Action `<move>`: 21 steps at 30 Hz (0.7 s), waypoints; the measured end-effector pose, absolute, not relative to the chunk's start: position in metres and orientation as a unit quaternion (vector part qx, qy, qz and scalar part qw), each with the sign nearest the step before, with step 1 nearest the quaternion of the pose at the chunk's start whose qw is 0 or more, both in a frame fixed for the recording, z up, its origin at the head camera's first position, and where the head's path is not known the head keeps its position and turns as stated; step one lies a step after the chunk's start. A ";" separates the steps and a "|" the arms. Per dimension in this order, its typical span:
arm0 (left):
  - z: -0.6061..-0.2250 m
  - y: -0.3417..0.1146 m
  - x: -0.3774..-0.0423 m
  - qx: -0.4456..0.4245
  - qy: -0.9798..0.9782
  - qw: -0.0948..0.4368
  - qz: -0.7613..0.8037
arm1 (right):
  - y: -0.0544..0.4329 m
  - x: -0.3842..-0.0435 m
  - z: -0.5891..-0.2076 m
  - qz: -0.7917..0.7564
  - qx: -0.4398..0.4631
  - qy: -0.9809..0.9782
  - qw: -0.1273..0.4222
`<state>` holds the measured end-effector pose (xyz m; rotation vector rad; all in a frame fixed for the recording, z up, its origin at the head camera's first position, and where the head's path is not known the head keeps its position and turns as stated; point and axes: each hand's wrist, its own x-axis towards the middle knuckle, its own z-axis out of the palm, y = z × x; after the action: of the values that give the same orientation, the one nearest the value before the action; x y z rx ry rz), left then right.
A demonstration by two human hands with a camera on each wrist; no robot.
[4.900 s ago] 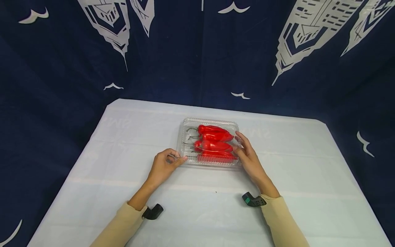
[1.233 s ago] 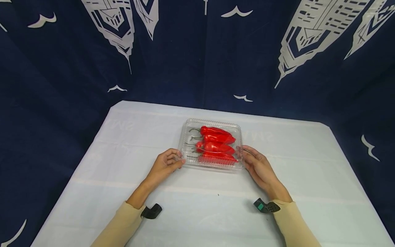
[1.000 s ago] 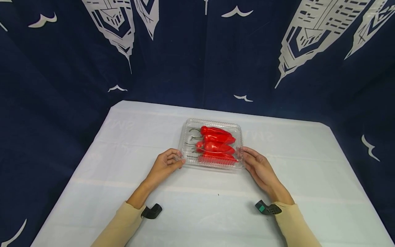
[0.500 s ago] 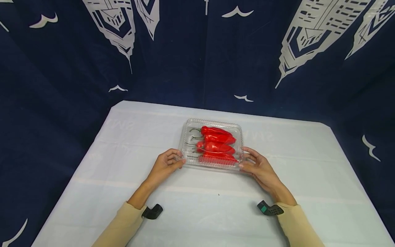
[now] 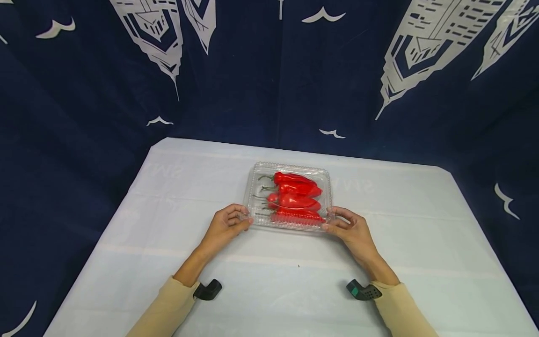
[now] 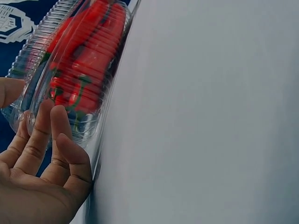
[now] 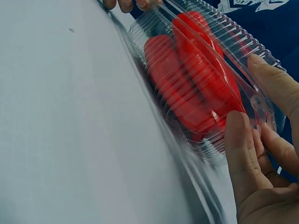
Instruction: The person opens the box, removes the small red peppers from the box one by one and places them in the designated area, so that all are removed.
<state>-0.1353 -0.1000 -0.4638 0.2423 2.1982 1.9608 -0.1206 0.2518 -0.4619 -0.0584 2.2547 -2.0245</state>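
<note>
A clear plastic clamshell box with red peppers in it lies on the table, its lid down over them. My left hand holds the front-left corner; in the left wrist view, the thumb is at the rim and the fingers are on the box's side. At the front-right corner, my right hand pinches the rim. The right wrist view shows that thumb on the lid's edge and the fingers at the box's end wall. Green stems point toward my left hand.
A white-covered table spreads around the box. Behind it hangs a dark blue cloth with white building and bird prints. A tiny dark speck lies on the cover in front of the box. Each wrist wears a black camera mount.
My right hand has slid from the box's right side to its front-right corner, its thumb coming onto the rim there. The left hand and the box have hardly moved.
</note>
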 end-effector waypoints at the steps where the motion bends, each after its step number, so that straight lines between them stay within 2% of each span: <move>1: -0.464 -0.100 -0.135 0.082 0.741 0.092 0.660 | 0.252 -0.120 -0.462 -0.666 -0.022 0.743 0.052; 13: -0.463 -0.102 -0.135 0.089 0.733 0.088 0.668 | 0.245 -0.117 -0.475 -0.620 -0.027 0.781 -0.068; 16: -0.461 -0.102 -0.135 0.088 0.734 0.092 0.667 | 0.244 -0.116 -0.476 -0.632 -0.028 0.772 -0.070; 21: -0.458 -0.101 -0.135 0.081 0.732 0.098 0.669 | 0.249 -0.115 -0.473 -0.644 -0.031 0.763 -0.043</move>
<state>-0.1348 -0.1012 -0.4580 0.2409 2.1668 1.9791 -0.1152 0.2486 -0.4726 -0.1012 2.4658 -2.0804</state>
